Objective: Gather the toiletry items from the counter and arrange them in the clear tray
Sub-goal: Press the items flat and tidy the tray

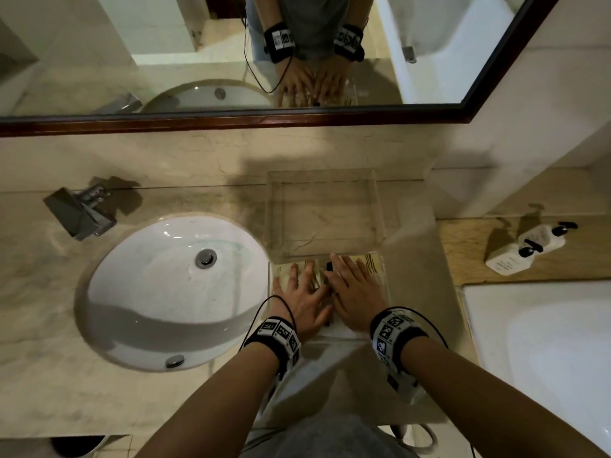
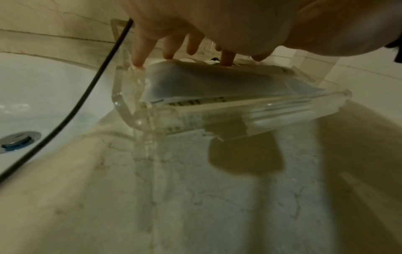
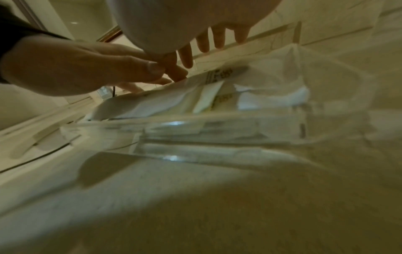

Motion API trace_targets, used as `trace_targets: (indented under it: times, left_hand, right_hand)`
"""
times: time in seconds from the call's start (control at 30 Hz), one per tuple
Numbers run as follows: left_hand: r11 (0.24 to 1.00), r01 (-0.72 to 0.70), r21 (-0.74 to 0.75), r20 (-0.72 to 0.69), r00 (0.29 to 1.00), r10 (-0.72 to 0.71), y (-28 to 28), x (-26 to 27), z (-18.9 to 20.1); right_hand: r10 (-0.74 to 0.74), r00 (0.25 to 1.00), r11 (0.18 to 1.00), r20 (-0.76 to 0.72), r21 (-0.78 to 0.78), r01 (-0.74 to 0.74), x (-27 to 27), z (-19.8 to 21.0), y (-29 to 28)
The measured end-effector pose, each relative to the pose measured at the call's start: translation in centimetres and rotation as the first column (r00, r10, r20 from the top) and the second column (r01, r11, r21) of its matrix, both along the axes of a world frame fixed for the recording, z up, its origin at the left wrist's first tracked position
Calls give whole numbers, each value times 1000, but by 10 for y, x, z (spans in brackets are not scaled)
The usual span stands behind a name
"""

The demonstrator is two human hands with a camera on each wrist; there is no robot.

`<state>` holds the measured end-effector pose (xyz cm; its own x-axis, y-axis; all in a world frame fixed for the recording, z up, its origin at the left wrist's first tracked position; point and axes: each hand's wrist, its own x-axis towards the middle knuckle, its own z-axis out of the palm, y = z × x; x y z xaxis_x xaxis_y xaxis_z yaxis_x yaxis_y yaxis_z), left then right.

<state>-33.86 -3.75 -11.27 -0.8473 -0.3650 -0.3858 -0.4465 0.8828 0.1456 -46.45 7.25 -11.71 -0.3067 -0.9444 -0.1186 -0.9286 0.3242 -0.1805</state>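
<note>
At frame centre, the left hand (image 1: pixel 302 297) and right hand (image 1: pixel 355 292) are pressing flat (fingers spread, gripping nothing) on packets (image 3: pixel 165 101) in the clear tray (image 2: pixel 272 110).

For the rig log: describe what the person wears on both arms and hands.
Both forearms are bare, with no sleeves, and the hands are ungloved. Each wrist carries a black band faced with white square tiles printed with black coded markers; the right wrist's band looks the same. A thin black cable loops from the left band.
</note>
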Motion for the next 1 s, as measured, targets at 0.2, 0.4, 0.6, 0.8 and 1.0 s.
trace_targets:
  times: [0.2,0.4,0.6,0.8,1.0]
  left_hand:
    - [1000,-2,-8,6,1000,2,0,0,1]
    - [1000,-1,7,24,1000,0,0,1,6]
    - [999,39,-3,-31,999,-39,-1,8,12]
    - [995,100,-4,33,994,-100,-2,13,7]
    - [979,-191,64,-231,952,201,-9,21,21]
  right_hand:
    - [-83,994,996,68,31,81,-6,-1,5]
    - [-71,993,993,97,104,61,-14,-3,15]
    - [-82,995,995,56,58,79,-12,4,16]
    - [-41,997,992,62,121,34,-20,2,21]
    - [-183,983,978,0,-102,182,-25,4,30]
